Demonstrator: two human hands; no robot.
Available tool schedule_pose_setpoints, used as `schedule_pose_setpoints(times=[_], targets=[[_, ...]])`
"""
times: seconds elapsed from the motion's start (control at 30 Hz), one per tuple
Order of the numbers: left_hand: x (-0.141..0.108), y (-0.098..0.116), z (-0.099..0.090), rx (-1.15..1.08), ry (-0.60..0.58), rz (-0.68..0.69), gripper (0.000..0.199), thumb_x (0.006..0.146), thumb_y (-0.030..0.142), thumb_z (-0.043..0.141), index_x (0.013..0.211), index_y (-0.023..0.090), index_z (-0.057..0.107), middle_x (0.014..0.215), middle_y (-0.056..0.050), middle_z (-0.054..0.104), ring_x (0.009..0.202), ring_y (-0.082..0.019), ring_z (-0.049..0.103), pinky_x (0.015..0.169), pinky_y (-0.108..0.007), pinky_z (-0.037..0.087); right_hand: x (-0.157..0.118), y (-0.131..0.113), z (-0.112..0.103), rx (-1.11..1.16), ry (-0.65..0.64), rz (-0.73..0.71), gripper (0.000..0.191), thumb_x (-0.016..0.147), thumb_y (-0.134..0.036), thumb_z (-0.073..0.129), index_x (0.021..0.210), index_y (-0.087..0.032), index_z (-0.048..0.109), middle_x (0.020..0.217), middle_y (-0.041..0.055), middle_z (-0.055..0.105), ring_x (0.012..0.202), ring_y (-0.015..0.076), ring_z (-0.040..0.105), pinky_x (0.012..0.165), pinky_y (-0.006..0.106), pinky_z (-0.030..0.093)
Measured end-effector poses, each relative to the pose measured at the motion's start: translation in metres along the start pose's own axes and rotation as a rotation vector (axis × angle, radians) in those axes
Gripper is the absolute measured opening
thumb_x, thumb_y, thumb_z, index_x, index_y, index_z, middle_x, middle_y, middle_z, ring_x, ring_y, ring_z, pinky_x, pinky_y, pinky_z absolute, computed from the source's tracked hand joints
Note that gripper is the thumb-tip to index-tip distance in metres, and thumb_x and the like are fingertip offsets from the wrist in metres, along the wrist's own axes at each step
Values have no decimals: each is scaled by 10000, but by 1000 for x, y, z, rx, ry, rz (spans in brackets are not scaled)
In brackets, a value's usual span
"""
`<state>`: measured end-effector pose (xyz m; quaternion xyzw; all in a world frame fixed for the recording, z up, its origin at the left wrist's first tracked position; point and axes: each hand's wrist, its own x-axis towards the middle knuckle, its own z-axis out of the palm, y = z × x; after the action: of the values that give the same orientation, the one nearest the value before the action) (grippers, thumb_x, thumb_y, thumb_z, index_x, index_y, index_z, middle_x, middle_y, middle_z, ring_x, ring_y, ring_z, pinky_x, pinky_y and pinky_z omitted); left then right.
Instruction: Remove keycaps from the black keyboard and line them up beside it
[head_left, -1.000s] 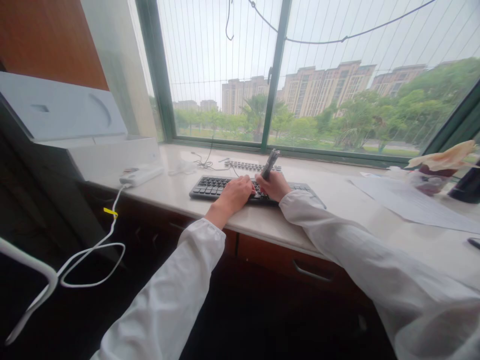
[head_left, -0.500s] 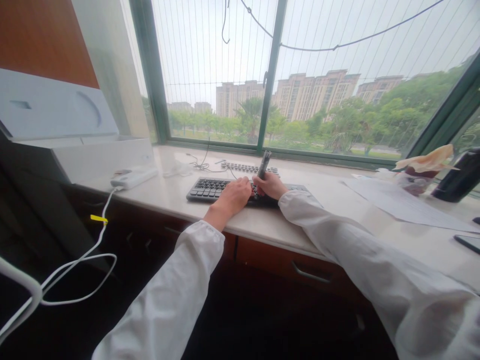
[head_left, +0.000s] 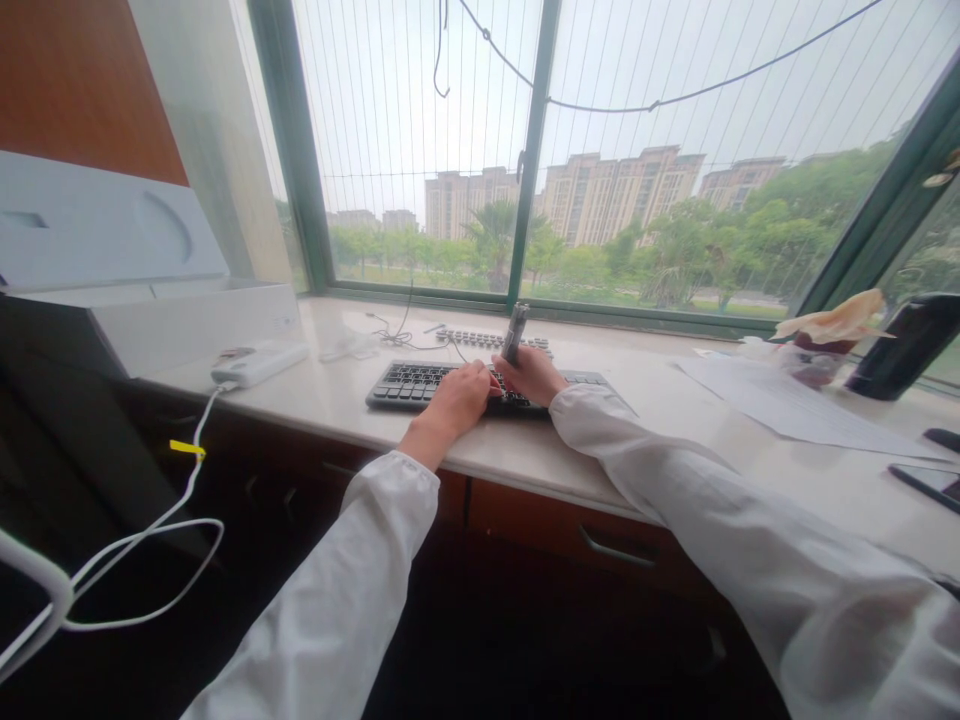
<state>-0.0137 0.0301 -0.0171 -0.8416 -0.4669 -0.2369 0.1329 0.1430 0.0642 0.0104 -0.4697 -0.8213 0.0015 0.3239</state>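
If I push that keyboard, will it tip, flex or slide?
The keyboard probably won't tip: it lies flat and low on the counter. It should be fairly stiff, since its slim body shows no sag. It may slide on the smooth-looking counter, unless the left hand and right hand there brace it.

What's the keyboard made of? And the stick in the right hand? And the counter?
The keyboard is probably matte plastic: its dark frame barely shines. The stick in the right hand is dark grey, perhaps metal or plastic, too small to tell. The counter may be polished stone: it's pale and softly shiny.
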Motion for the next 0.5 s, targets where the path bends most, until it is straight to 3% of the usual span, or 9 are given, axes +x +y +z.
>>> schedule_pose_setpoints(times=[0.2, 0.27, 0.4, 0.5], targets=[[0, -3, 6, 16, 20, -31, 217, 915, 320, 493, 983, 156, 617, 1000, -75, 613, 963, -193, 578, 866, -300, 462, 3, -11, 0, 125, -24, 91, 522, 873, -539, 389, 535, -179, 560, 560, 35, 600, 612, 163, 556, 614, 246, 352], [0, -3, 6, 11, 31, -46, 217, 908, 327, 505, 993, 167, 623, 986, -69, 618, 952, -192, 578, 858, -294, 463, 6, -14, 4, 254, 10, 153, 485, 860, -521, 415, 560, -181, 586, 596, 31, 611, 647, 163, 563, 639, 246, 365], [-1, -2, 5, -7, 30, -76, 223, 909, 345, 501, 933, 191, 661, 978, -61, 625, 959, -192, 575, 854, -290, 460, 15, -18, 15, 742, 97, 308, 244, 781, -383, 531, 652, -179, 565, 598, -9, 561, 561, 115, 508, 563, 226, 378], [-1, -1, 3, -1, 26, -92, 229, 902, 354, 513, 954, 190, 664, 976, -64, 626, 952, -191, 575, 845, -286, 462, 19, -22, 21, 1119, 83, 392, 247, 778, -418, 551, 701, -190, 500, 525, -51, 459, 437, 82, 401, 435, 208, 321]])
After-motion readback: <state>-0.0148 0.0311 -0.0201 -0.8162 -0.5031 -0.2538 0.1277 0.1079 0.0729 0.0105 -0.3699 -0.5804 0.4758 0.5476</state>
